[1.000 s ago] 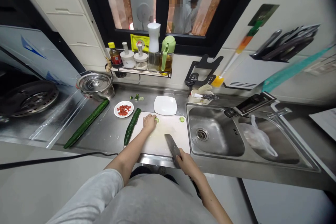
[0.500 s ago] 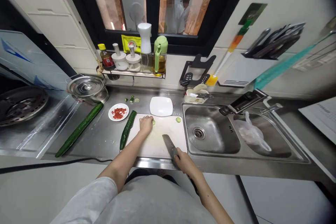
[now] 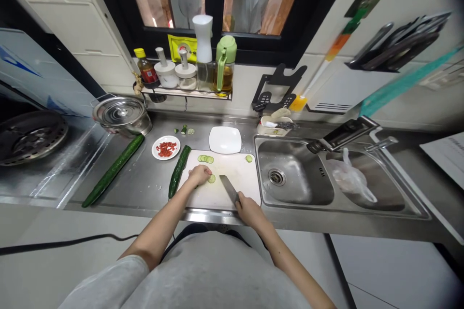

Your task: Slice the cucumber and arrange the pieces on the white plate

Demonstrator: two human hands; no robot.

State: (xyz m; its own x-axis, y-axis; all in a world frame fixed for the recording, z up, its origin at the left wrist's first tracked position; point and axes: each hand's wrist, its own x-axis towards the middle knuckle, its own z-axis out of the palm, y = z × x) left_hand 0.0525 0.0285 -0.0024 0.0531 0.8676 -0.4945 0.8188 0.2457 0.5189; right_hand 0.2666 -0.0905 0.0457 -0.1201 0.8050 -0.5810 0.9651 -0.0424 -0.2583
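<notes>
"What does the head view show?"
"Slicing, I'd judge. The right hand is wrapped around a kitchen knife, blade over the cutting board."
"And the left hand?"
"Fingers bunched beside a cucumber slice on the board, more slices behind; I can't tell if they're gripping."
"Next move?"
"Probably calls for keeping fingertips clear of the blade."

Black-framed window, white wall; steel counter, 2-basin sink.
</notes>
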